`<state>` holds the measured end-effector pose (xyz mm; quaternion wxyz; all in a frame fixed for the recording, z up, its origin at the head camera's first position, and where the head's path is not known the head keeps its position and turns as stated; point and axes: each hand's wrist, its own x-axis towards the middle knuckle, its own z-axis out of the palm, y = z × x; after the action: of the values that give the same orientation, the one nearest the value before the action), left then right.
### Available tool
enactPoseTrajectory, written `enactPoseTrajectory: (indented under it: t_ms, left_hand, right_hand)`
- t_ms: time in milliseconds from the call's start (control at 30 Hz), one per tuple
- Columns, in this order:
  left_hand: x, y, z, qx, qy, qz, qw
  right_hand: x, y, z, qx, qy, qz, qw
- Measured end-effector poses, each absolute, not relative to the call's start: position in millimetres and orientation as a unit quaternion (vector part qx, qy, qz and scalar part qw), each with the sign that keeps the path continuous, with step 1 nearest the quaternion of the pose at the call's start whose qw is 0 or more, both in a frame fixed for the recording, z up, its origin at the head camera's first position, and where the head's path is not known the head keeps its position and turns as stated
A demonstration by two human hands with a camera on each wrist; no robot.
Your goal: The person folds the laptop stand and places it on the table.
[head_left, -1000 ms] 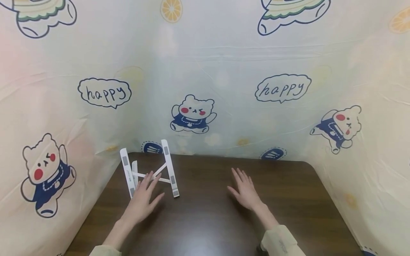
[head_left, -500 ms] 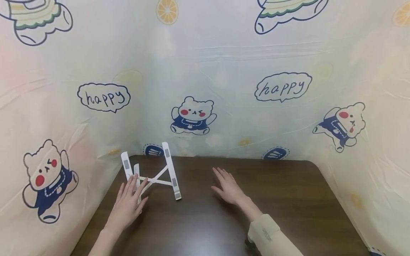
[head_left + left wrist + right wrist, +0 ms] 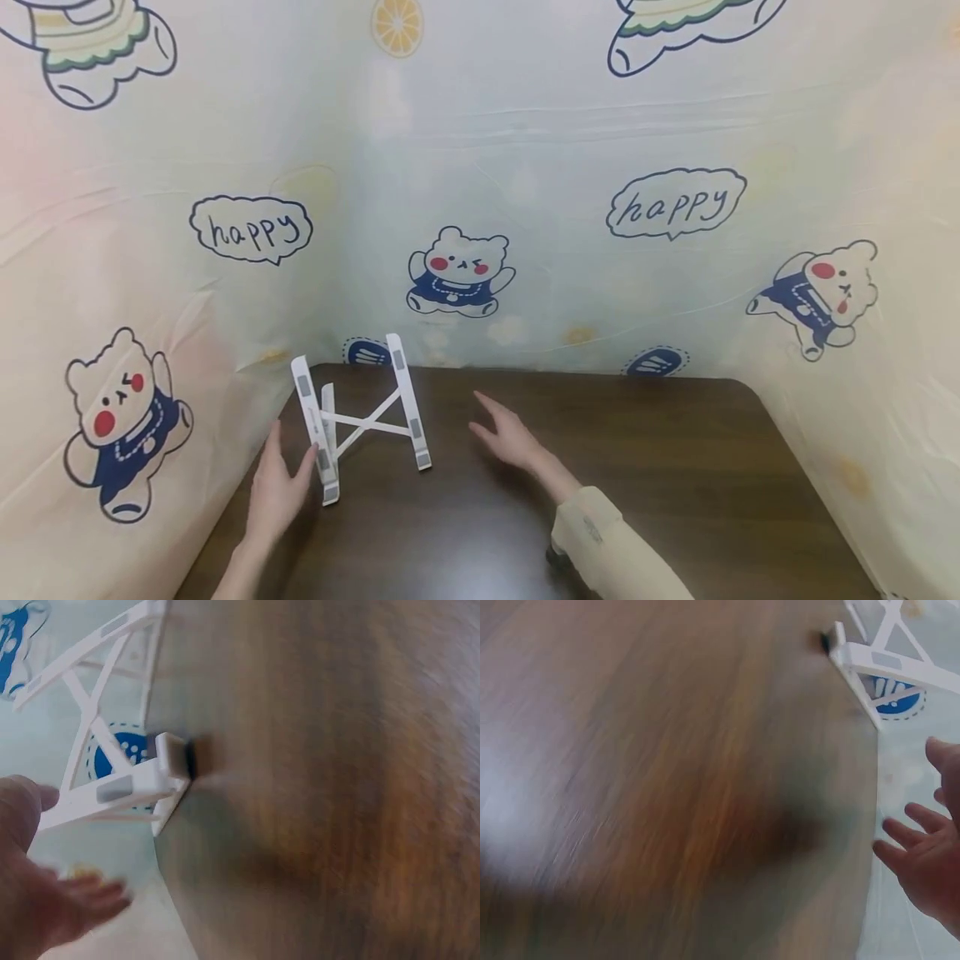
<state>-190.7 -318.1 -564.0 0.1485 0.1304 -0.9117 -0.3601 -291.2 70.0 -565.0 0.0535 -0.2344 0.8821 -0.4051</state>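
Note:
A white folding laptop stand (image 3: 408, 408) with grey pads and crossed struts stands unfolded at the back left of the table. My left hand (image 3: 276, 492) is just to the left of the stand, its thumb close to the near bar; whether it touches cannot be told. In the left wrist view, the fingers (image 3: 90, 904) are spread beside the stand. To the right of the stand my right hand (image 3: 513, 437) hovers apart from it, fingers extended and pointing towards it. The right wrist view has the stand (image 3: 900, 664) beyond this hand (image 3: 930, 862), with nothing held.
The dark brown wooden table (image 3: 600, 517) has rounded far corners. A pale cloth (image 3: 555, 250) printed with bears and "happy" bubbles hangs behind it and along both sides.
My left hand has moved left, from in front of the stand to its outer side. My right hand has come left towards the stand. The stand stays in place.

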Motion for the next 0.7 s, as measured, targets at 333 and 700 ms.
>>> enactPoseTrajectory:
  t_ms: [333, 700]
  left_hand:
    - [-196, -324, -555, 0.17, -0.846, -0.503, 0.056]
    - [-212, -343, -553, 0.124, -0.825, -0.552, -0.005]
  right_hand:
    - [-308, 23, -569, -0.156, 0.781, -0.597, 0.091]
    - [-316, 0, -570, -0.142, 0.69, -0.675, 0.218]
